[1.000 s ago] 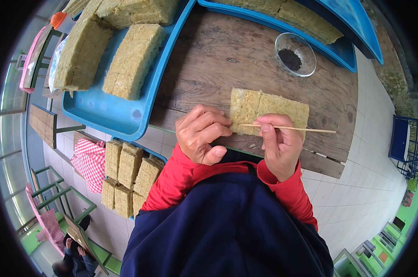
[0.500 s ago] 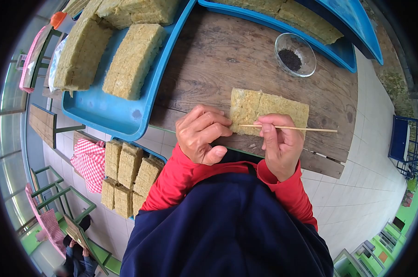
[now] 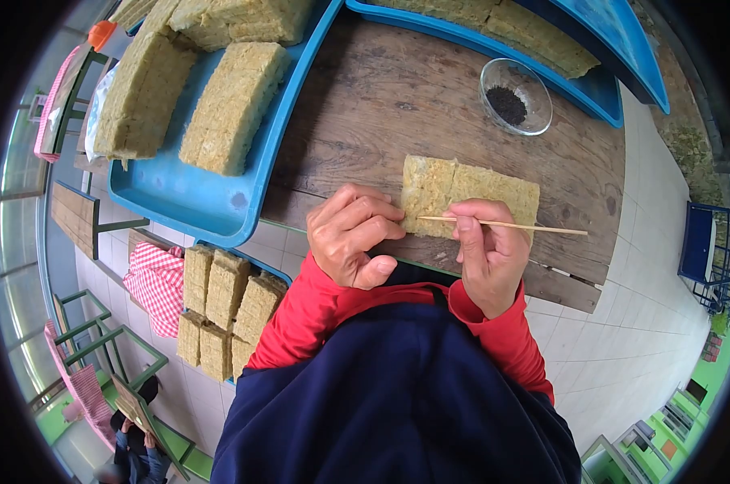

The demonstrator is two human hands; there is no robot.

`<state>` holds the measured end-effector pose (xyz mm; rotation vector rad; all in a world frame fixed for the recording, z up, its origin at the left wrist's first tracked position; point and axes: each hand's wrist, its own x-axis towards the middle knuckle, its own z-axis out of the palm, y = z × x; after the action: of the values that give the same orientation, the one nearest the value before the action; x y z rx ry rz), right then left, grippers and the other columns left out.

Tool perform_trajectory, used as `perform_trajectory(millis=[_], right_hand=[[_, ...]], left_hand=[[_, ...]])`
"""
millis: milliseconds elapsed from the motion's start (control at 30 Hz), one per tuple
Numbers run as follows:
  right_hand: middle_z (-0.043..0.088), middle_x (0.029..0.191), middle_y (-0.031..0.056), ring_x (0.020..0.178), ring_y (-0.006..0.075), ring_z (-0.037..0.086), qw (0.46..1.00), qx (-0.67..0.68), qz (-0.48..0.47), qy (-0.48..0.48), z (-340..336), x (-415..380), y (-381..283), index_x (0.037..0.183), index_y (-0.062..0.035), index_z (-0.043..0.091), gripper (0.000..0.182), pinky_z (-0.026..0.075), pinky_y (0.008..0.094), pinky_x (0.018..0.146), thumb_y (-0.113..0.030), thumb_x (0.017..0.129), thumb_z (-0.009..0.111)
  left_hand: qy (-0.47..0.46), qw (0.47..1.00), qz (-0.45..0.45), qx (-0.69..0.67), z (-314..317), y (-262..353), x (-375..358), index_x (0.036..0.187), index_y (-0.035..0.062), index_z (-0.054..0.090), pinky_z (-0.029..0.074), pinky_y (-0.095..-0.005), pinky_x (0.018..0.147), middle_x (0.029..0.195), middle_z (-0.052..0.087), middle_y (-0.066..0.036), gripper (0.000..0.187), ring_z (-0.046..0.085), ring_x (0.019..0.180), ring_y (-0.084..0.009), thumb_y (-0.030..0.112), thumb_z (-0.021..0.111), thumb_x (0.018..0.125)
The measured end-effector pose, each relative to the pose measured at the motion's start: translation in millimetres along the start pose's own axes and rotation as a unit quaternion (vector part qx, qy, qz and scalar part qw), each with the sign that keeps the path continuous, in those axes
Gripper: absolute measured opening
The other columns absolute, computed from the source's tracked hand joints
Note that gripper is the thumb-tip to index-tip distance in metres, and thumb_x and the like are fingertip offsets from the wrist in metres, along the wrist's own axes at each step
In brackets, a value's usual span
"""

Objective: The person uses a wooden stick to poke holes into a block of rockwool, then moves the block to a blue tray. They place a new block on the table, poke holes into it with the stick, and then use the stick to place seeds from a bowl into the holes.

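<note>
A yellowish rockwool slab (image 3: 429, 181) lies on the wooden table near its front edge, with a cut line across its top. My right hand (image 3: 494, 254) pinches a thin wooden skewer (image 3: 554, 229) between thumb and fingers; the skewer's tip points left and meets the slab's top near its left part. At the slab's left end rests my left hand (image 3: 349, 234), fingers loosely curled and thumb apart, its fingertips at the slab's edge and nothing held. Farther back stands a clear glass bowl (image 3: 542, 89) with small black grains, likely seeds, in it.
To the left, a blue tray (image 3: 196, 206) carries large rockwool blocks (image 3: 236, 105). More blue trays (image 3: 615, 101) with rockwool stand at the back right. Below left, several smaller rockwool blocks (image 3: 224, 282) sit by a checked cloth (image 3: 155, 282). Another person (image 3: 139, 452) is at the lower left.
</note>
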<state>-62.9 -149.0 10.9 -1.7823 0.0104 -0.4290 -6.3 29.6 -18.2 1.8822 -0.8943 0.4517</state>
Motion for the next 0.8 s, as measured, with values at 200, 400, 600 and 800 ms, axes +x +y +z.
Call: perform_trajectory(millis=[200,400,600,800], right_hand=[[0.067,0.083,0.0050,0.055,0.0062,0.051,0.999,-0.039,0.009,-0.019,-1.5,0.4,-1.3,0.095,-0.0019,0.068,0.008,0.039,0.0214,0.049,-0.001,0.092,0.061],[0.067,0.082,0.0045,0.055,0.0064,0.052,0.999,-0.035,0.008,-0.013,-1.3,-0.1,0.0,0.095,-0.0028,0.068,0.007,0.038,0.0218,0.048,-0.002,0.091,0.062],[0.067,0.081,0.0054,0.055,0.0083,0.054,0.999,-0.051,0.006,-0.018,-1.0,0.6,-1.4,0.094,-0.0037,0.068,0.006,0.039,0.0226,0.047,-0.003,0.091,0.062],[0.067,0.081,0.0056,0.055,0.0098,0.056,0.998,-0.054,0.004,-0.018,-0.5,0.8,-1.3,0.094,-0.0044,0.068,0.007,0.041,0.0231,0.047,-0.003,0.091,0.062]], left_hand=[[0.002,1.000,0.002,0.000,-0.2,-0.2,0.5,0.070,0.0046,0.067,0.053,-0.0349,0.066,0.076,0.067,-0.010,0.060,0.064,0.073,-0.0276,0.054,0.044,0.093],[0.000,1.000,0.005,-0.002,-0.3,-0.5,0.6,0.070,0.0045,0.068,0.053,-0.0349,0.066,0.076,0.067,-0.010,0.057,0.064,0.073,-0.0277,0.052,0.045,0.093],[0.001,1.000,0.007,0.007,0.3,0.5,1.5,0.070,0.0043,0.067,0.053,-0.0350,0.065,0.075,0.067,-0.010,0.050,0.063,0.072,-0.0275,0.047,0.051,0.089],[0.002,1.000,0.013,0.011,0.7,-0.5,1.5,0.069,0.0045,0.067,0.052,-0.0344,0.064,0.075,0.067,-0.009,0.048,0.063,0.072,-0.0270,0.045,0.052,0.088]])
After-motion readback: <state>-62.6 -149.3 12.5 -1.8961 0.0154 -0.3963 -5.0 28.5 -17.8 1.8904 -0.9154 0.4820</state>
